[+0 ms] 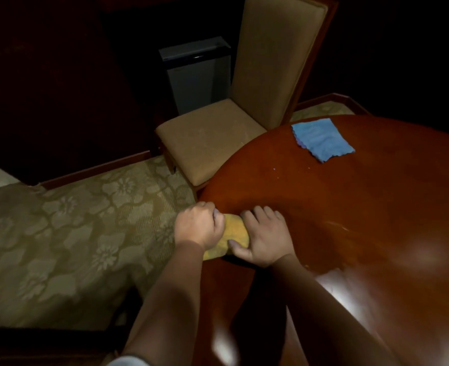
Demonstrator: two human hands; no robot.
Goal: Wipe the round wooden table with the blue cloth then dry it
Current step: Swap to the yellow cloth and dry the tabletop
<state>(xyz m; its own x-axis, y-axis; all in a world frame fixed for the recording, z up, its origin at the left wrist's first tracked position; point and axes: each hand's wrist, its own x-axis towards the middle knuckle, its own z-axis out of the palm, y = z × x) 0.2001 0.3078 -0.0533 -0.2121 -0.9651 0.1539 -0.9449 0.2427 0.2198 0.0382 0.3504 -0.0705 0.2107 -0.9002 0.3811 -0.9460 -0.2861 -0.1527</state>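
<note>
The round wooden table (350, 207) fills the right half of the view, glossy red-brown. A blue cloth (322, 140) lies flat on its far side, untouched. At the table's left edge a yellow cloth (235, 232) is bunched between both hands. My left hand (198, 225) grips its left end with curled fingers, just off the table's rim. My right hand (264, 236) rests on the cloth's right part on the tabletop, thumb hooked round the cloth and fingers spread over the wood.
A tan upholstered chair (210, 138) stands against the table's far left edge. Behind it is a grey box-shaped unit (195, 75). Patterned carpet (72, 233) covers the floor at left. A dark wooden edge (33, 344) runs along the bottom left.
</note>
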